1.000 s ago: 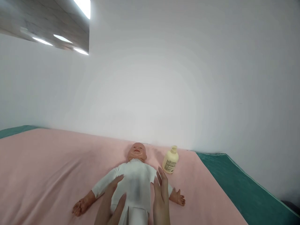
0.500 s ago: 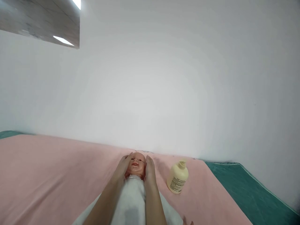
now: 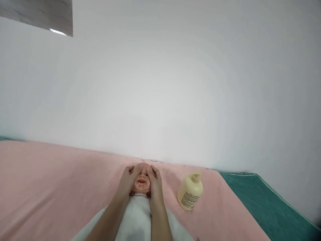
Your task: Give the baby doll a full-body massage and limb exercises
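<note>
A baby doll [image 3: 141, 186] in a white garment [image 3: 136, 214] lies on its back on a pink sheet, its head toward the wall. My left hand [image 3: 127, 180] wraps the left side of the doll's head, its thumb lying over the brow near one eye. On the other side, my right hand [image 3: 154, 182] curves round the head with the thumb by the other eye. The doll's mouth and chin show between my palms. Both forearms reach over its body and partly cover the garment.
A pale yellow pump bottle [image 3: 190, 191] with a printed label stands right of the doll. The pink sheet [image 3: 62, 187] lies over a green cover [image 3: 260, 201], which shows at the right. A white wall [image 3: 160, 93] rises behind; a grey panel [image 3: 45, 13] hangs at upper left.
Both thumbs have moved inward from the sides of the doll's head onto its brow and eye area. The fingers now bend round the head. The view has shifted slightly.
</note>
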The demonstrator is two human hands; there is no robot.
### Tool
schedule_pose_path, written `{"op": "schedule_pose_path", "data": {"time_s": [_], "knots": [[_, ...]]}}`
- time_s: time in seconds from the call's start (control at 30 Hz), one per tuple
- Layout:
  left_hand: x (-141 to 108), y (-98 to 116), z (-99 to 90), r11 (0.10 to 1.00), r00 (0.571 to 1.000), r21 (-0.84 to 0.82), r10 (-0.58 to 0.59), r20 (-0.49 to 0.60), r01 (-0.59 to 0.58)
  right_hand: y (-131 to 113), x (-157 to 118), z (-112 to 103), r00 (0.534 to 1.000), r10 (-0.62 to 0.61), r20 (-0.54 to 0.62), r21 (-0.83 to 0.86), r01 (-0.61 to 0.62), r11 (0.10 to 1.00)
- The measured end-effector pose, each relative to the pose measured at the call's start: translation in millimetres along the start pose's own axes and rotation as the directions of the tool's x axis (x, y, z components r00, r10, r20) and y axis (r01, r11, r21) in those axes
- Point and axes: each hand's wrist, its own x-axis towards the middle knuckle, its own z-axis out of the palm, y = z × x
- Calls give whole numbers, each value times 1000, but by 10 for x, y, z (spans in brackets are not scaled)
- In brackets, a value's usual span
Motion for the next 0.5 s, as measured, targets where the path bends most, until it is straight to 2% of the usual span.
{"op": "schedule_pose_path", "data": {"time_s": [0.27,0.5], "knots": [[35,-72,-17,1000,1000,15,21,-11,-21,42,-29,-48,998,61,-26,22,-60,998],[95,-174,-33,996,999,-86,20,25,-18,38,-20,-37,992,124,-6,132,-122,984]]}}
